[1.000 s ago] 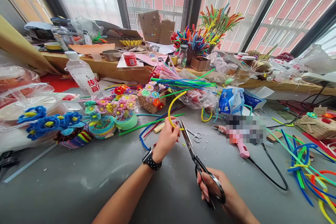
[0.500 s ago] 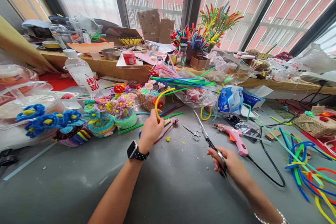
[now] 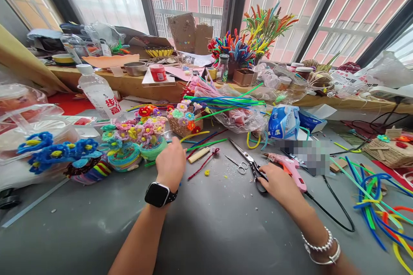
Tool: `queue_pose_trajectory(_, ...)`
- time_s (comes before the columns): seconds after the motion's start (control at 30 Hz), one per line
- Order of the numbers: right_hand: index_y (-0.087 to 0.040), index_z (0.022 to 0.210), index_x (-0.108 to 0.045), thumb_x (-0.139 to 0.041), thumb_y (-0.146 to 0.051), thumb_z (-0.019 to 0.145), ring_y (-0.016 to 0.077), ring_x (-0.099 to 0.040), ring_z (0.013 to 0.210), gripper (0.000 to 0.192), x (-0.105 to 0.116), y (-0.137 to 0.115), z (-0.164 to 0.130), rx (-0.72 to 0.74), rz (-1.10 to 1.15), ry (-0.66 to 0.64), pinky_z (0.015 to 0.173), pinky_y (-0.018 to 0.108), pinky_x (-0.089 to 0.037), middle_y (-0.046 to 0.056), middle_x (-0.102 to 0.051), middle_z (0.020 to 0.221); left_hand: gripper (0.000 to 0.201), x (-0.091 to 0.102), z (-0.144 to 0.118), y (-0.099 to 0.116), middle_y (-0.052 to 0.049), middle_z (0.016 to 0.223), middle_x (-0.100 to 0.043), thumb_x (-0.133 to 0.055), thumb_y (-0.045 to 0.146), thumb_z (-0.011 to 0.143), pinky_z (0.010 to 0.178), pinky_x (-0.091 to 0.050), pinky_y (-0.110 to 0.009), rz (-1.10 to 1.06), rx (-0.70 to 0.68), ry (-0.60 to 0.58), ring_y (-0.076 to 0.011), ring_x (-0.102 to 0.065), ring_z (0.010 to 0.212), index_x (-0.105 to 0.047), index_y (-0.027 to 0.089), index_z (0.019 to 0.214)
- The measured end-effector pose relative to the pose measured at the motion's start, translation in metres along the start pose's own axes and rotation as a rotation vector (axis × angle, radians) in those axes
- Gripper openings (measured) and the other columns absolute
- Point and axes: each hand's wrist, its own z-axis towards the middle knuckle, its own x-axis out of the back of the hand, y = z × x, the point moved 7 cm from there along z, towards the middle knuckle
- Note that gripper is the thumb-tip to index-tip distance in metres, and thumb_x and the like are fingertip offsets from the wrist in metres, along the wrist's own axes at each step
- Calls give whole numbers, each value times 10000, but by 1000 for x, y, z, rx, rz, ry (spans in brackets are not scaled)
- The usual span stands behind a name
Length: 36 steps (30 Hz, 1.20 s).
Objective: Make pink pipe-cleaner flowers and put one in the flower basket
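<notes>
Grey worktable (image 3: pixel 206 232): broad, cluttered along its far half, scattered with small trimmings. Clear plastic bag of pipe cleaners (image 3: pixel 238 114): bulky, lying behind the working area, green and blue stems sticking out sideways. Water bottle (image 3: pixel 98 94): upright at far left. Woven flower pots (image 3: pixel 129 146): a cluster of pipe-cleaner blooms, just beside the left hand. Pink glue gun (image 3: pixel 288 167): lying on the table with its black cord trailing right, just beside the right hand. Left hand (image 3: pixel 170 164): wearing a black watch, knuckles up, fingers curled over the near end of a yellow pipe cleaner (image 3: pixel 193 136), which lies low across the table toward the basket; whether the grip is firm cannot be told, as the fingertips are hidden. Right hand (image 3: pixel 279 182): resting on the handles of the large scissors (image 3: pixel 250 161), blades nearly together and lying on the table, pointing away. Small scissors (image 3: pixel 238 164): loose, just left of the large pair. Hazards, as judged: the right hand could snag the glue-gun cord; crowded blades near fingers risk a nick; the left forearm could knock the flower pots.
</notes>
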Motion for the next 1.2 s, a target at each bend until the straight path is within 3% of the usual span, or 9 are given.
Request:
queue_pose_trajectory(0.1, -162, 846, -620, -436, -194, 792, 182, -575, 810, 194, 8, -19, 2, 88, 69, 13, 676, 252, -392, 72, -613, 865, 166, -11, -4, 28, -56, 839, -611, -413, 305, 791, 637, -411, -264, -72, -258, -88, -202, -587, 789, -489, 192, 886)
queue_pose_trajectory(0.17, -164, 844, -617, -435, -203, 795, 185, -568, 815, 192, 14, -38, 6, 125, 101, 18, 678, 255, -389, 69, -609, 865, 134, -28, -14, 51, -37, 849, -609, -496, 293, 738, 648, -408, -253, -156, -538, -243, -186, -573, 789, -531, 204, 832)
queue_pose_trajectory(0.2, -164, 841, -616, -440, -203, 793, 187, -565, 811, 186, 17, -47, 9, 144, 116, 24, 673, 258, -387, 70, -608, 865, 120, -35, -16, 55, -38, 846, -608, -529, 273, 708, 647, -406, -257, -163, -579, -271, -191, -571, 783, -549, 206, 805)
queue_pose_trajectory(0.33, -178, 798, -612, -443, -203, 794, 192, -561, 788, 171, 20, -76, 23, 194, 195, 95, 650, 262, -381, 71, -616, 840, 102, -50, -17, 53, -69, 812, -610, -536, 147, 651, 617, -392, -272, -177, -574, -224, -220, -573, 753, -575, 198, 730)
queue_pose_trajectory(0.47, -173, 779, -597, -442, -210, 801, 179, -555, 752, 161, 13, -80, 27, 231, 355, 179, 668, 274, -395, 62, -611, 809, 119, -51, -15, 50, -53, 708, -597, -500, 110, 648, 590, -380, -264, -273, -538, -182, -203, -563, 682, -568, 205, 666)
queue_pose_trajectory(0.57, -165, 783, -588, -444, -241, 807, 159, -552, 726, 164, 5, -72, 25, 241, 574, 196, 652, 268, -422, 56, -603, 801, 154, -44, -14, 53, -52, 735, -594, -469, 99, 668, 633, -390, -263, -350, -551, -153, -193, -557, 715, -578, 199, 712)
queue_pose_trajectory(0.7, -168, 804, -593, -506, -315, 774, 139, -568, 713, 173, -3, -70, 25, 243, 906, 124, 612, 244, -459, 50, -607, 825, 154, -25, -15, 61, -49, 776, -603, -427, 163, 749, 691, -401, -262, -550, -575, -78, -176, -548, 773, -578, 185, 725)
queue_pose_trajectory(0.9, -162, 823, -598, -582, -380, 709, 140, -584, 713, 247, -7, -77, 25, 244, 1146, 62, 625, 245, -472, 38, -627, 802, 132, -20, -17, 67, -20, 721, -625, -506, 251, 730, 614, -425, -215, -959, -457, -182, -132, -564, 677, -604, 164, 710)
queue_pose_trajectory(1.2, -151, 760, -619, -552, -371, 732, 138, -573, 612, 231, -9, -70, 25, 164, 1256, 93, 582, 243, -462, 34, -627, 675, 151, -24, -15, 68, -19, 644, -636, -576, 285, 663, 565, -418, -212, -1022, -347, -220, -137, -563, 625, -649, 158, 631)
